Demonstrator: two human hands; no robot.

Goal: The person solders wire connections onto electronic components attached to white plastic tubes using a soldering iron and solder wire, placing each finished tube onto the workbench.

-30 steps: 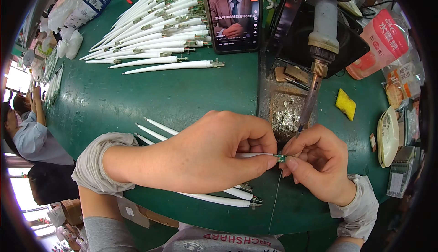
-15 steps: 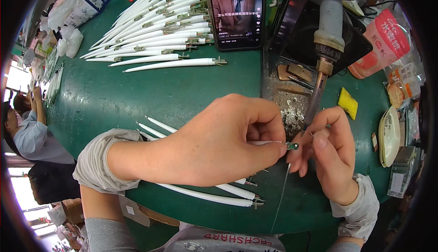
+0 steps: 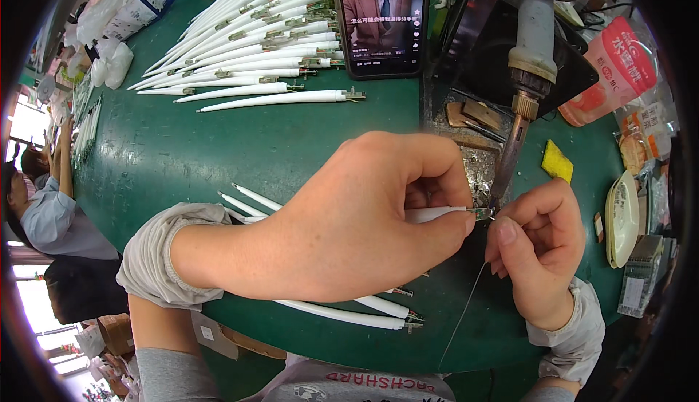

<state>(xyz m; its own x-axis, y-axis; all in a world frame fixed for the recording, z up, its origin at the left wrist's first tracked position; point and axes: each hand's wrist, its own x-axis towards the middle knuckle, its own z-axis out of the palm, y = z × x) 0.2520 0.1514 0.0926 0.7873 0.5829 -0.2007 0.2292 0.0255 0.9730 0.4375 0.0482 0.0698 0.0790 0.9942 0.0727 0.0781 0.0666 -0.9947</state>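
Note:
Between the thumb and fingers of my left hand (image 3: 371, 220) is a white tapered tube (image 3: 435, 214) with a small circuit board (image 3: 480, 213) at its end. The board sits at the tip of a soldering iron (image 3: 531, 60), which points downward from a mount. My right hand (image 3: 540, 249) is closed in a pinch just right of the tip. A thin wire, probably solder (image 3: 463, 314), trails from its fingers toward the table's near edge. Under my left hand lie several more white tubes (image 3: 342, 314), partly hidden.
Rows of white tubes with boards (image 3: 255, 45) lie at the back left beside a propped phone (image 3: 378, 23). Right of the iron are a yellow sponge (image 3: 556, 162), a pink pouch (image 3: 608, 71) and a pale dish (image 3: 621, 220). Another person (image 3: 54, 205) sits far left.
My left hand has moved slightly right, bringing the board from short of the iron's tip up to it. My right hand has shifted a little right and down, and the wire now slants.

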